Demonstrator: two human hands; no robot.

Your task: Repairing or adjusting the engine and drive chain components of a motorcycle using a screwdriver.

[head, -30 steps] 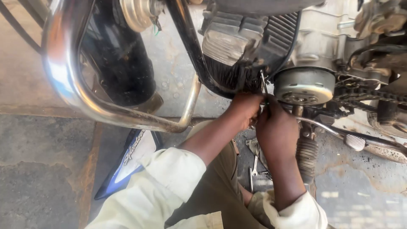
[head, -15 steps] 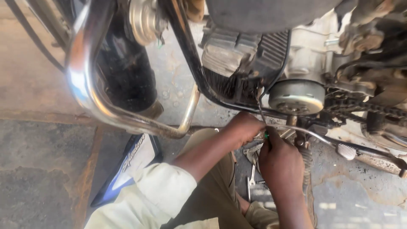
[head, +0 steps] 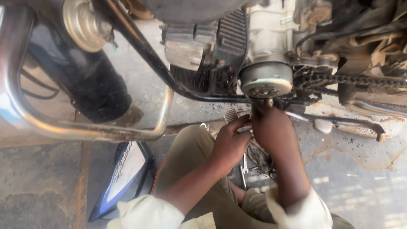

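While both hands meet just under the round metal engine cover [head: 266, 80], the left hand [head: 231, 142] curls its fingers [head: 240, 123] nearly closed, fingertips pressing toward the right hand [head: 273, 127]. That hand reaches up against the bolt [head: 269, 102] below the cover, its fingers folded away from view, so whether they pinch anything I cannot tell; possibly a small part sits between the two hands. One drive chain [head: 352, 80] runs off to the right from the cover. One chrome crash bar [head: 85, 131] loops at the left. One foot peg [head: 230, 114] pokes out just above the left hand's thumb. One spanner [head: 244, 169] lies on the ground below the wrists.
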